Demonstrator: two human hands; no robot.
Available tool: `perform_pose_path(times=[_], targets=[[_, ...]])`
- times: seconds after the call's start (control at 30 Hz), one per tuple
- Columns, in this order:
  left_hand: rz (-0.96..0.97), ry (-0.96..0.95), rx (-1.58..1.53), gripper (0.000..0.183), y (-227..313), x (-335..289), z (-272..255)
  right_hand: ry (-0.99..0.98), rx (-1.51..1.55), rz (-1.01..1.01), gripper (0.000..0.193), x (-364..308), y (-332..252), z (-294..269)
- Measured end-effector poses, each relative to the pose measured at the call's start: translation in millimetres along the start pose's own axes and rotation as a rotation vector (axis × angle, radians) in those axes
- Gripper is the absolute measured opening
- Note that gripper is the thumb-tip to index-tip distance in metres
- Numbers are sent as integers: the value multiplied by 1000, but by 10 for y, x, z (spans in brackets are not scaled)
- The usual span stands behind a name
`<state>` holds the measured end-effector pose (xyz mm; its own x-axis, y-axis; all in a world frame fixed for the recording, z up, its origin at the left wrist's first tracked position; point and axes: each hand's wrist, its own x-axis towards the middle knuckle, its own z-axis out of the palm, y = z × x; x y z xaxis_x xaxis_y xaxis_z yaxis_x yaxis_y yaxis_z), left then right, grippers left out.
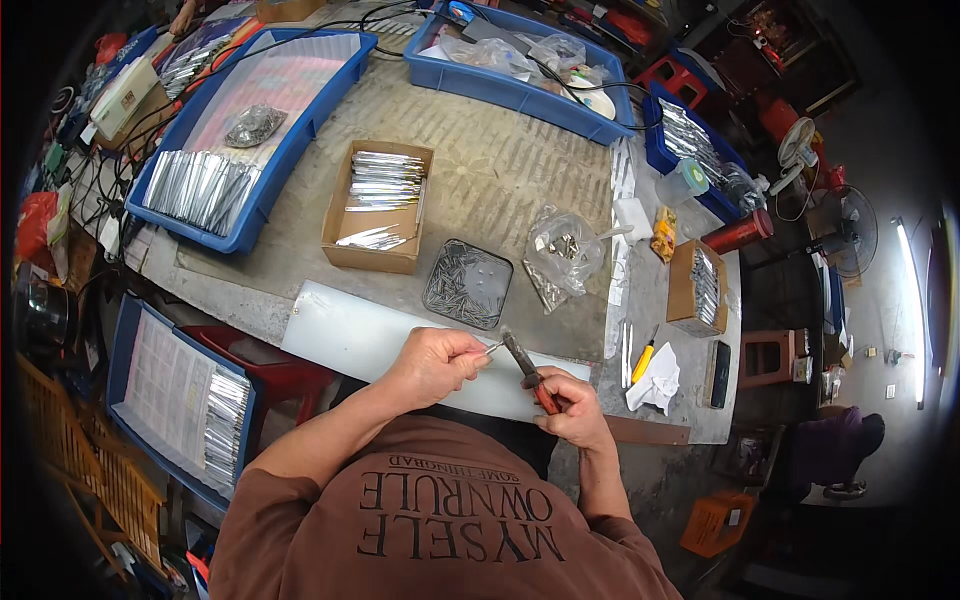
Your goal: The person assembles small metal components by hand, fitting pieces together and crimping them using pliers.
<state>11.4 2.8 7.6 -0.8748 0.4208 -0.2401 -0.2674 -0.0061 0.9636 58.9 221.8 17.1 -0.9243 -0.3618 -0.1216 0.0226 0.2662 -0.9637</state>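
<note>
My left hand [436, 364] is closed, thumb and fingers pinching a thin silvery metal rod [494, 347] whose end sticks out to the right. My right hand [572, 406] is wrapped round the red handles of dark-jawed pliers [520, 358]. The tip of the pliers is close to the rod's end; whether they touch, I cannot tell. Both hands are above a white board [345, 328] at the table's near edge. Just beyond them stands a black tray [484, 284] of small metal pins.
Behind the tray are a cardboard box [372, 257] of metal rods and a clear bag [562, 252] of small metal parts. To the right lie a yellow-handled tool [642, 363], crumpled tissue [657, 382] and a phone [717, 375]. Blue bins [240, 225] [520, 92] stand farther back.
</note>
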Motion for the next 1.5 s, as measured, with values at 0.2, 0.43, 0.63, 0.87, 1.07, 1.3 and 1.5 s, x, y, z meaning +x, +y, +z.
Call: perform_pose_path(times=[0.2,0.43,0.63,0.87,1.07,1.3,1.5], targets=[[70,39,121,13,-1,6,6,13,53,24,27,5,16,13],[105,66,193,13,14,5,18,23,85,60,25,1,8,26],[228,94,309,11,23,15,33,27,124,57,23,-9,23,31],[62,-23,51,14,-11,80,-24,30,122,-10,21,0,-54,-7],[18,-71,-239,14,-7,74,-143,280,361,11,22,-47,89,-216],[4,-122,-289,14,-33,-2,-62,696,-346,211,15,180,309,-509],[-14,-180,-254,14,-27,-20,4,709,-928,138,19,382,465,-549]])
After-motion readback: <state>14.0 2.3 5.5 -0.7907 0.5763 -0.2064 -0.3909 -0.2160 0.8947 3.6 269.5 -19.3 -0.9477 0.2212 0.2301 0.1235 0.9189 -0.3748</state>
